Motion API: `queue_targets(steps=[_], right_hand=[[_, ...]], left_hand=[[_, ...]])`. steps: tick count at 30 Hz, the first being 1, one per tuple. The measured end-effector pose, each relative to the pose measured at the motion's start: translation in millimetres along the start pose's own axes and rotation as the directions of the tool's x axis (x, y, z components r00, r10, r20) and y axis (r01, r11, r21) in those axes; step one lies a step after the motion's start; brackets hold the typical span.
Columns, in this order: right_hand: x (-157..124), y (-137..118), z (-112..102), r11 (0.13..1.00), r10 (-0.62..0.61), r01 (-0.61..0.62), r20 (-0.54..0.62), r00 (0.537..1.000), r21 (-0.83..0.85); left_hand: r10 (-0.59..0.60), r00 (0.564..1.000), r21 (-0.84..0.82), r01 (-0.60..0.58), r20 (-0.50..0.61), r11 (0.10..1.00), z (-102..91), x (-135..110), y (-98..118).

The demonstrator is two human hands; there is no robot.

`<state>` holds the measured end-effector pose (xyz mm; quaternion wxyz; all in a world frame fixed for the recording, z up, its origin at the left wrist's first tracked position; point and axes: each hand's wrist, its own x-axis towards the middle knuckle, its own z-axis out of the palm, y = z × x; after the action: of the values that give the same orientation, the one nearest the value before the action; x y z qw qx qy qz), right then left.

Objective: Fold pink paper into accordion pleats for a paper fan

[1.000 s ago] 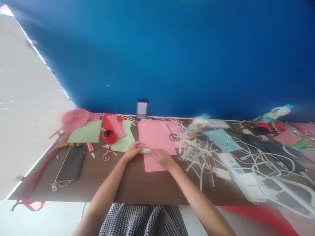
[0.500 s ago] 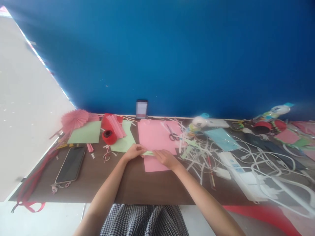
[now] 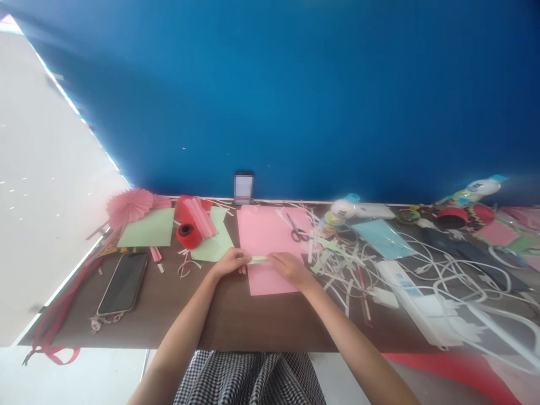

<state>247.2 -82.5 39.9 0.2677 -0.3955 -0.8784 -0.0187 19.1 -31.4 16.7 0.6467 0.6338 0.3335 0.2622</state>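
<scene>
My left hand (image 3: 230, 262) and my right hand (image 3: 289, 267) each pinch one end of a narrow folded strip of pale green paper (image 3: 258, 259). The strip lies flat across a pink paper sheet (image 3: 266, 236) on the brown table (image 3: 236, 315). Both hands rest on the table surface, fingers closed on the strip's ends. Black-handled scissors (image 3: 297, 231) lie on the far part of the pink sheet, beyond my right hand.
A phone (image 3: 123, 283) lies at the left, near a red tape roll (image 3: 188, 235), green sheets (image 3: 147, 228) and a pink paper fan (image 3: 129, 205). Paper scraps, white cables and a power strip (image 3: 417, 301) crowd the right. A small phone (image 3: 243, 187) leans on the blue wall.
My hands have drawn slightly apart along the green strip, the right hand shifting right. The strip now shows longer between them.
</scene>
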Motion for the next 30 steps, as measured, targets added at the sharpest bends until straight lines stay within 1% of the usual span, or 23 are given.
queue_targets(steps=[1, 3, 5, 7, 9, 12, 15, 17, 19, 21, 24, 25, 27, 29, 30], right_hand=[[-0.7, 0.4, -0.8, 0.996, 0.068, -0.066, -0.03, 0.997, 0.061], [-1.3, 0.2, -1.3, 0.961, 0.205, -0.188, -0.071, 0.976, 0.201], [-0.5, -1.3, -0.7, 0.905, 0.317, -0.28, -0.07, 0.946, 0.32], [1.7, -3.7, 0.2, 0.844, 0.408, -0.358, -0.043, 0.912, 0.4], [4.6, -6.0, 1.0, 0.767, 0.494, -0.429, -0.012, 0.869, 0.477], [9.1, -7.0, 2.0, 0.593, 0.604, -0.487, 0.046, 0.796, 0.641], [12.0, -4.9, 2.4, 0.431, 0.645, -0.505, 0.136, 0.752, 0.748], [12.6, -3.2, 2.3, 0.358, 0.651, -0.515, 0.187, 0.735, 0.779], [12.2, -2.3, 2.7, 0.306, 0.653, -0.506, 0.209, 0.728, 0.806], [11.3, -2.7, 4.4, 0.28, 0.669, -0.482, 0.192, 0.718, 0.83], [10.5, -6.6, 9.5, 0.227, 0.731, -0.435, 0.143, 0.668, 0.872], [10.6, -8.6, 11.4, 0.206, 0.742, -0.425, 0.142, 0.656, 0.882], [11.3, -13.2, 14.5, 0.19, 0.732, -0.439, 0.171, 0.659, 0.878], [12.4, -17.0, 15.9, 0.221, 0.71, -0.497, 0.211, 0.672, 0.839], [12.8, -18.1, 15.9, 0.244, 0.707, -0.528, 0.223, 0.671, 0.814]], left_hand=[[0.004, 1.0, -0.015, -0.004, 0.003, 1.0, -0.3, 0.0, -0.2], [0.003, 1.0, -0.037, -0.002, 0.022, 0.999, -0.2, -0.5, 0.5], [0.0, 0.999, -0.04, 0.002, 0.05, 0.999, 0.7, -1.6, 1.9], [0.0, 0.998, -0.029, 0.002, 0.068, 1.0, 1.9, -2.6, 3.2], [-0.004, 0.997, -0.023, 0.006, 0.08, 1.0, 2.6, -3.2, 3.7], [-0.021, 0.996, -0.037, 0.024, 0.09, 0.999, 1.8, -3.2, 3.6], [-0.03, 0.996, -0.058, 0.034, 0.081, 0.998, 0.2, -3.0, 3.8], [-0.034, 0.997, -0.062, 0.038, 0.071, 0.997, -0.1, -3.3, 4.2], [-0.038, 0.998, -0.065, 0.042, 0.056, 0.997, 0.3, -3.7, 4.2], [-0.039, 0.999, -0.063, 0.041, 0.033, 0.997, 1.3, -3.8, 3.7], [-0.03, 1.0, -0.036, 0.03, 0.004, 0.999, 3.1, -3.7, 2.5], [-0.025, 1.0, -0.024, 0.025, -0.001, 0.999, 3.5, -3.6, 2.2], [-0.017, 1.0, -0.004, 0.017, -0.002, 1.0, 3.9, -3.5, 2.1], [-0.011, 1.0, 0.016, 0.011, 0.003, 1.0, 3.7, -3.6, 2.3], [-0.008, 1.0, 0.027, 0.008, 0.005, 1.0, 3.5, -3.7, 2.4]])
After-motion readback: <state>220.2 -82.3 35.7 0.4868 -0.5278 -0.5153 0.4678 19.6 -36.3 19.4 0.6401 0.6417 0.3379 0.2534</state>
